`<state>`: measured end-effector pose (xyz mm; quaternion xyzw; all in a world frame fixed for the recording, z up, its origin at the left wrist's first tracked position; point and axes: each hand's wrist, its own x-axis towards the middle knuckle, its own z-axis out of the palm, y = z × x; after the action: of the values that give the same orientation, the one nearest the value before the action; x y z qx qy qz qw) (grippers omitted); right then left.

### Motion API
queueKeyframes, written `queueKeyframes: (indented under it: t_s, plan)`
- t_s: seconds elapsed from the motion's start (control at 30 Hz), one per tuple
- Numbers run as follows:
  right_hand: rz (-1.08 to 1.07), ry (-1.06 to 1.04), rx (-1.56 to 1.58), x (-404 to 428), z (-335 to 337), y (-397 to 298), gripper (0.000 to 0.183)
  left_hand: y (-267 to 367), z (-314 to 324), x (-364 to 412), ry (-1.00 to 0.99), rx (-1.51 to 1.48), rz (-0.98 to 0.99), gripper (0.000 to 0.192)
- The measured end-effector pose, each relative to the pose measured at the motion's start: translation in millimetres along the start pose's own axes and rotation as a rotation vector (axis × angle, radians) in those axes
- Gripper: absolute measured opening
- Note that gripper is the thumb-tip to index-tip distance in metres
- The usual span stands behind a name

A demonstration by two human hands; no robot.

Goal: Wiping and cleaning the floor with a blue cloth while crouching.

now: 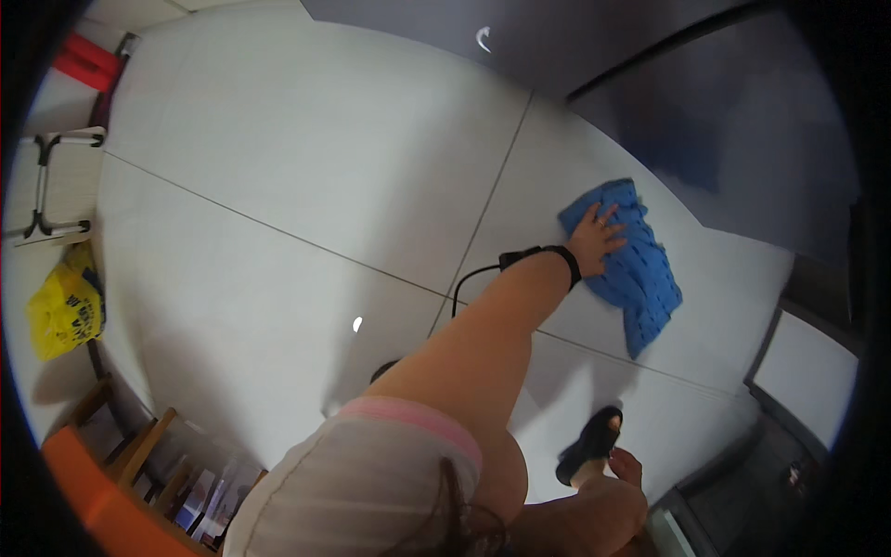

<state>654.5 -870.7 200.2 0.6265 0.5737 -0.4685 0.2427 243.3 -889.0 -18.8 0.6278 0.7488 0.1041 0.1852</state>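
My left hand point(597, 240) lies palm down on a crumpled blue cloth point(644, 278) with dark dashes, spread on the pale tiled floor point(278, 174). Its fingers are apart, and one wears a ring. Around that wrist is a black strap with a small dark device point(521, 259), from which a black cable runs. Lower right, my right hand point(626, 466) is beside my bent knee, near my foot in a black slipper point(590, 445). Its fingers are partly hidden, and I cannot see anything held there.
Glossy dark grey panels point(668, 125) border the floor at the top right. Along the left side are a metal-framed folding item point(52, 181), a yellow plastic bag point(66, 306) and an orange surface point(104, 501) near wooden bars. A white panel point(804, 372) stands at the right.
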Motion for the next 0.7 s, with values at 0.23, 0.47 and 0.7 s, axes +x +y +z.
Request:
queueKeyframes:
  t_s: [0.23,0.47,0.7]
  plan:
    - [-0.177,-0.427,-0.230,-90.7,43.3,-106.2,0.036,1.2,-13.2,-3.7,-0.011,0.063,-0.008,0.064]
    - [-0.541,-0.603,-0.213,-39.3,107.0,-173.0,0.057,-9.0,-15.0,-9.5,-0.051,0.109,-0.043,0.064]
    - [-0.703,0.544,-0.258,152.0,54.3,-124.6,0.068,-7.5,-18.2,-16.8,-0.003,0.157,-0.037,0.065]
